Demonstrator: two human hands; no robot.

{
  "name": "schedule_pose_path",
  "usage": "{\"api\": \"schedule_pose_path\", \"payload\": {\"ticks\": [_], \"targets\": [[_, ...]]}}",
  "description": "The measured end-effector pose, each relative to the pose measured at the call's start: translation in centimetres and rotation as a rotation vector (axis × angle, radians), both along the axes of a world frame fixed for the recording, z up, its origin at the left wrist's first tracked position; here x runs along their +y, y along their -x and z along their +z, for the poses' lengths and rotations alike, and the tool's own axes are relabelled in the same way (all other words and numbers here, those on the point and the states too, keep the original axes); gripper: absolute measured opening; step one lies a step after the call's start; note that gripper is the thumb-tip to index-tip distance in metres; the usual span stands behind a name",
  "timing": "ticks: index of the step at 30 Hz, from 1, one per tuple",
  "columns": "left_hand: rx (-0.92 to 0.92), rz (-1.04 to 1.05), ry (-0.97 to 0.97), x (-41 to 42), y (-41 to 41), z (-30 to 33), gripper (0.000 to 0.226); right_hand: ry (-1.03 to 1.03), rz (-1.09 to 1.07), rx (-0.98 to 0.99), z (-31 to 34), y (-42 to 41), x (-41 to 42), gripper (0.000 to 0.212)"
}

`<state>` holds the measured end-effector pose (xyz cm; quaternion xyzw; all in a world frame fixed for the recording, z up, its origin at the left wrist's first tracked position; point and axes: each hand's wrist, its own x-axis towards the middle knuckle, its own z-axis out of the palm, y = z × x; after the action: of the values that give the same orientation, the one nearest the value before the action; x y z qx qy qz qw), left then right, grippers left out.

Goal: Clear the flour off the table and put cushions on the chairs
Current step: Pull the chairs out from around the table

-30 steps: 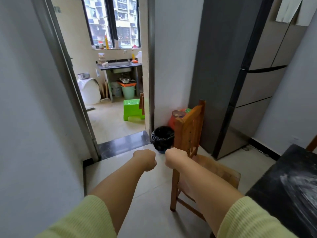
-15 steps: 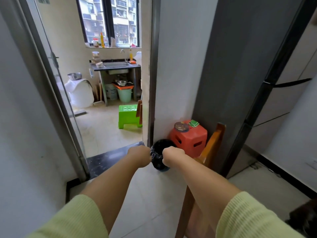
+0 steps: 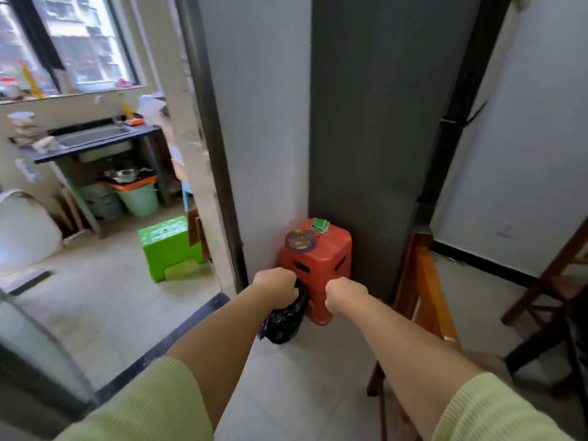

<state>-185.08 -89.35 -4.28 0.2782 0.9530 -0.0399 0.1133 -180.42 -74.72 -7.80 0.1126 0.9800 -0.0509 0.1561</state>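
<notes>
Both my arms reach forward in light green sleeves. My left hand (image 3: pixel 276 287) is curled into a fist just above the black-bagged bin (image 3: pixel 282 323) on the floor. My right hand (image 3: pixel 345 298) is also a fist, a little to the right, in front of the red stool (image 3: pixel 321 254). The backs of both hands face me, so whatever lies inside the fists is hidden. A wooden chair (image 3: pixel 423 281) with a bare seat stands at my right forearm. Part of a second, darker chair (image 3: pixel 560 281) shows at the far right. I see no cushion or flour.
The tall grey fridge (image 3: pixel 375 122) stands behind the red stool. A dark door frame (image 3: pixel 219 186) to the left opens onto a kitchen with a green stool (image 3: pixel 168 246), a sink counter (image 3: pixel 95 138) and buckets underneath.
I have moved closer to the bin and red stool, and both fists now hover over them. The black table has left the view, and a second chair shows at the right.
</notes>
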Motion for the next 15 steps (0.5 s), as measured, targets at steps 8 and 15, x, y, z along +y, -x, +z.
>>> {"api": "schedule_pose_path", "payload": {"ticks": [8, 15], "targets": [[-0.037, -0.370, -0.046, 9.7, 4.8, 0.2, 0.030, -0.192, -0.119, 0.510, 2.7, 1.7, 6.4, 0.027], [-0.030, -0.690, -0.109, 19.7, 6.5, 0.7, 0.027, -0.336, -0.433, 0.659, 4.1, -1.5, 15.2, 0.026]]}}
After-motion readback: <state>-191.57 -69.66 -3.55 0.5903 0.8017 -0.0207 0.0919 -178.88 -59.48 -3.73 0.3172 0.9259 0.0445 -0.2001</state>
